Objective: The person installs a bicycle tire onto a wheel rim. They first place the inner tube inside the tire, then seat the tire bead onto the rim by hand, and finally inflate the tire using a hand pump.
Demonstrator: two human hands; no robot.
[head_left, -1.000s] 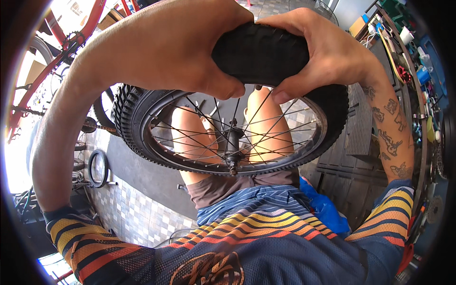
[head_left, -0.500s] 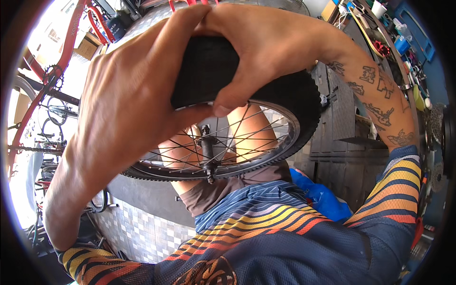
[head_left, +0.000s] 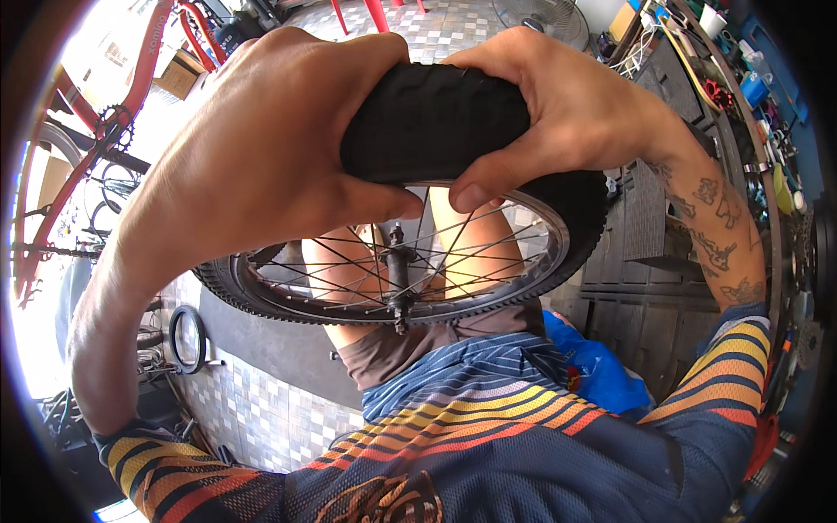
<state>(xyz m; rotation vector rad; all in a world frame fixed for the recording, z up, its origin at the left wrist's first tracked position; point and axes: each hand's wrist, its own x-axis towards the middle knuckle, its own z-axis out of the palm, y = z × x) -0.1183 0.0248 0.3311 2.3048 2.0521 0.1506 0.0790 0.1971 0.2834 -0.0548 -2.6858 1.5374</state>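
Note:
A bicycle wheel with a black knobby tyre [head_left: 436, 120] is held up in front of my body, tilted, above my lap. Its hub [head_left: 398, 268] and thin spokes show below my hands, inside the metal rim [head_left: 551, 248]. My left hand [head_left: 288, 144] is wrapped round the tyre's far left part, thumb on the rim side. On the right of the same stretch, my right hand [head_left: 545, 113] grips the tyre, its thumb pressed near the rim edge. The fingers of both hands are mostly hidden behind the tyre.
A red bicycle frame [head_left: 144, 78] stands at the left, with a loose tyre [head_left: 187, 338] on the floor below it. To the right are dark wooden drawers [head_left: 641, 296] and a tool-laden bench. A blue plastic bag [head_left: 597, 366] lies beside my hip; a fan [head_left: 540, 22] stands at the back.
My hands have moved apart along the tyre, the right one going rightward, so more tread shows between them. The wheel has shifted slightly, and the far floor is more visible.

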